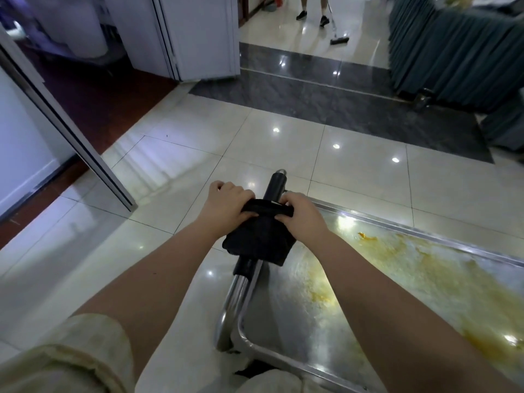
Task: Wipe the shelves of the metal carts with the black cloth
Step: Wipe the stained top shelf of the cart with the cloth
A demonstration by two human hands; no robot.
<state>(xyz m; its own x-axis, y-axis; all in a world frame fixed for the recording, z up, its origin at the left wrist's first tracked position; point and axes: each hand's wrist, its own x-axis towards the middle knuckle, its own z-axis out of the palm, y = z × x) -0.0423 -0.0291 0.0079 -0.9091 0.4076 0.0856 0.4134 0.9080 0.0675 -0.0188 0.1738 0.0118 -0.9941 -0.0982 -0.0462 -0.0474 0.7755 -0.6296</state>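
Head view, and from my seat I see both hands closed on the black cloth (256,242), which hangs folded over the handle (277,183) at the near-left end of the metal cart (243,333). My left hand (226,204) is curled into a loose fist with the thumb pressed on the cloth's upper left corner. My right hand (303,214) has its fingers curled over the bunched top edge on the other side, pinching it. The fingertips of both hands are tucked under, so I cannot tell how much fabric each one has. The cloth covers the middle of the handle; only the dark grip above it and a short dark piece plus the bare steel bend below show. The cart runs out of the picture at the right and bottom edges, and I see only its top shelf (286,310), nothing beneath. The cloth looks thick, matte and nubbly, doubled over into a rough square. The shelf is shiny steel smeared with yellow-orange stains (397,251) across most of its length. Far up the glossy tiled floor (354,171), a person's legs (303,7) stand beside a broom (338,39).
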